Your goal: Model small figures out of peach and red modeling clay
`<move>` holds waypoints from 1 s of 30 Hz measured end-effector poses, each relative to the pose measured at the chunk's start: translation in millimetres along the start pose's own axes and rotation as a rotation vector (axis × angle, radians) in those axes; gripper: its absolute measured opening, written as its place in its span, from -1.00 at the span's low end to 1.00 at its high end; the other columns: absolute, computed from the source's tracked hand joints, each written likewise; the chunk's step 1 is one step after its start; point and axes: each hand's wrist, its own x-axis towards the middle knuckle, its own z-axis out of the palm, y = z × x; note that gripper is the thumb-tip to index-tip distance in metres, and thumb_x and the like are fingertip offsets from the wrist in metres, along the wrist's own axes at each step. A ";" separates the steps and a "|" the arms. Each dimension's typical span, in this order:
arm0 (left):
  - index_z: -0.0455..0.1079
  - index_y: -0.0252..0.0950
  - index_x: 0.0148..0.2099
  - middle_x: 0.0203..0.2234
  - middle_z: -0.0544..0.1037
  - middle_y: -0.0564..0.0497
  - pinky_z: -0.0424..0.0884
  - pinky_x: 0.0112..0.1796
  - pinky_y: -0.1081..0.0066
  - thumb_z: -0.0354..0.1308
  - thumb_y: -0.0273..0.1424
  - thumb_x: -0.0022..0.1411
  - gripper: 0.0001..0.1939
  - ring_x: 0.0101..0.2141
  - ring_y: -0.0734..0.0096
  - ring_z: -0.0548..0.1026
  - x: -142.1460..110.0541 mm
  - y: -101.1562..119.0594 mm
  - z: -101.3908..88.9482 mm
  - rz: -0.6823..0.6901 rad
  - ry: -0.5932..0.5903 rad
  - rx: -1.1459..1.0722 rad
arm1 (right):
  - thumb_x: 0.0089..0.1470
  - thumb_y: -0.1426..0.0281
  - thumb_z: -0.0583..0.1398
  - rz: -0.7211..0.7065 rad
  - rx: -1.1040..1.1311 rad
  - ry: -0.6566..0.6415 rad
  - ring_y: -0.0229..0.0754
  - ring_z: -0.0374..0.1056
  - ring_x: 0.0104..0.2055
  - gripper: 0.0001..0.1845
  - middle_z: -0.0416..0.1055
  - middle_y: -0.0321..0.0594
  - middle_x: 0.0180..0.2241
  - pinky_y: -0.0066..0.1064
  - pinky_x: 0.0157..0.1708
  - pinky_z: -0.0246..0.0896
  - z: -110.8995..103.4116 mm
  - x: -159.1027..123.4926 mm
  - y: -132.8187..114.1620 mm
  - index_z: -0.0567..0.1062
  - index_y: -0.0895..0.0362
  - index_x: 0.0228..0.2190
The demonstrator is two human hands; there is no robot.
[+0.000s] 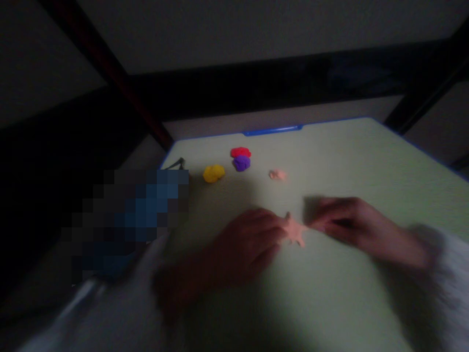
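A pink star of soft clay (293, 231) lies on the pale counter (330, 298), between the two hands. The right hand (350, 220) seems, through the blur, to pinch the tip of one point; the left hand (247, 244) touches the opposite side, and I cannot tell whether its grip is closed. Beyond lie a pink scrap (277, 174) (small and lumpy), a yellow lump (213, 173), and a purple lump (242, 163) touching a red lump (240, 152).
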 end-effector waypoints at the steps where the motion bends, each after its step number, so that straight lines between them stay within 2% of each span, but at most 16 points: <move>1: 0.35 -0.40 -0.14 -0.17 0.51 -0.09 0.33 -0.08 0.34 0.02 -0.53 0.17 -0.80 -0.16 0.40 0.41 -0.2 0.0 0.1 0.000 -0.001 0.000 | 0.13 0.41 0.10 0.003 0.004 0.004 -0.30 0.30 -0.46 -0.76 0.38 -0.23 -0.51 -0.48 -0.48 0.19 1.6 -0.6 -0.6 0.52 0.19 -0.49; 9: 0.36 -0.38 -0.17 -0.18 0.51 -0.10 0.32 -0.07 0.33 -0.03 -0.51 0.21 -0.82 -0.16 0.39 0.41 -1.2 1.1 0.0 -0.021 -0.017 0.020 | 0.13 0.42 0.10 0.021 0.005 -0.005 -0.30 0.32 -0.45 -0.78 0.39 -0.23 -0.48 -0.49 -0.47 0.22 2.4 -1.7 0.7 0.53 0.17 -0.45; 20: 0.36 -0.40 -0.17 -0.18 0.51 -0.11 0.32 -0.08 0.33 0.00 -0.52 0.19 -0.82 -0.15 0.38 0.41 -0.9 0.0 0.6 -0.012 0.002 0.001 | 0.14 0.44 0.06 0.005 -0.123 0.030 -0.29 0.28 -0.52 -0.74 0.38 -0.21 -0.52 -0.48 -0.54 0.18 7.3 -3.2 -8.1 0.52 0.20 -0.45; 30: 0.36 -0.40 -0.16 -0.18 0.51 -0.12 0.31 -0.07 0.34 -0.02 -0.54 0.19 -0.81 -0.16 0.39 0.42 0.4 0.4 0.0 -0.009 -0.013 -0.004 | 0.11 0.30 0.13 0.129 0.065 0.093 -0.29 0.28 -0.50 -0.75 0.38 -0.22 -0.49 -0.49 -0.58 0.16 5.9 -13.6 1.7 0.56 0.15 -0.44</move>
